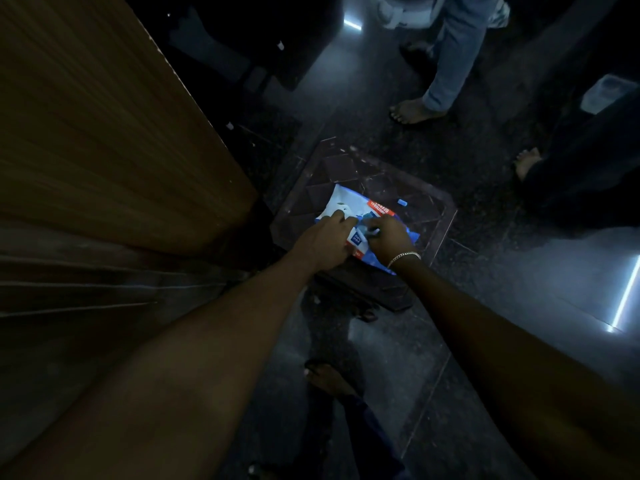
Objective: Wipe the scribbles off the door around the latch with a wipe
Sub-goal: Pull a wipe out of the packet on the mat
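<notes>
A blue and white pack of wipes (349, 204) lies on a dark stool (429, 216) below me. My left hand (323, 242) presses down on the pack's near left part. My right hand (389, 239), with a silver bracelet at the wrist, pinches the flap at the pack's opening. A small blue scrap (401, 202) lies on the stool beside the pack. The wooden door (104, 133) fills the left side; its latch and the scribbles are out of view.
The room is dim with a dark glossy floor (519, 289). A person in jeans stands barefoot (415, 110) beyond the stool. Another bare foot (526, 162) shows at the right. My own foot (327, 377) is below. A plastic container (607, 93) sits at the far right.
</notes>
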A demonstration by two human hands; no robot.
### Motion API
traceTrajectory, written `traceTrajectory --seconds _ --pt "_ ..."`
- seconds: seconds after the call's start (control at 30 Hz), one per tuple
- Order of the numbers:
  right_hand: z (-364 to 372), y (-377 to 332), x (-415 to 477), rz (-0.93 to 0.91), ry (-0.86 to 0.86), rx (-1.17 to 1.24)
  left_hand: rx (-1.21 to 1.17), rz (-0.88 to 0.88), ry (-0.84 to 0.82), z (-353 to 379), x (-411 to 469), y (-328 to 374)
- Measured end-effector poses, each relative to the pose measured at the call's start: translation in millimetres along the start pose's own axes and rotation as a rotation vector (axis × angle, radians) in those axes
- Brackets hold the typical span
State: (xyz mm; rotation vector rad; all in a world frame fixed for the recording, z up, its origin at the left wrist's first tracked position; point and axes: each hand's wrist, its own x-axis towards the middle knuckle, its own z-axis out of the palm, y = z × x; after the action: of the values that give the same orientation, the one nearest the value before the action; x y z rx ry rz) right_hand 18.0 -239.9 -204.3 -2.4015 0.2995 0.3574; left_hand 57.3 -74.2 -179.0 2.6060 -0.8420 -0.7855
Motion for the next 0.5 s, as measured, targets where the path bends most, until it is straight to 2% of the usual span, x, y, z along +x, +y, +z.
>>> traceTrajectory --seconds 0.2,0.5 --pt "3 0 7 0.036 0.008 -0.011 -0.009 -0.005 -0.017 4 2 -6" --pt "-14 -1 -14 0.256 0.256 0.292 -0.127 -0.112 -0.064 -5 -8 -6"
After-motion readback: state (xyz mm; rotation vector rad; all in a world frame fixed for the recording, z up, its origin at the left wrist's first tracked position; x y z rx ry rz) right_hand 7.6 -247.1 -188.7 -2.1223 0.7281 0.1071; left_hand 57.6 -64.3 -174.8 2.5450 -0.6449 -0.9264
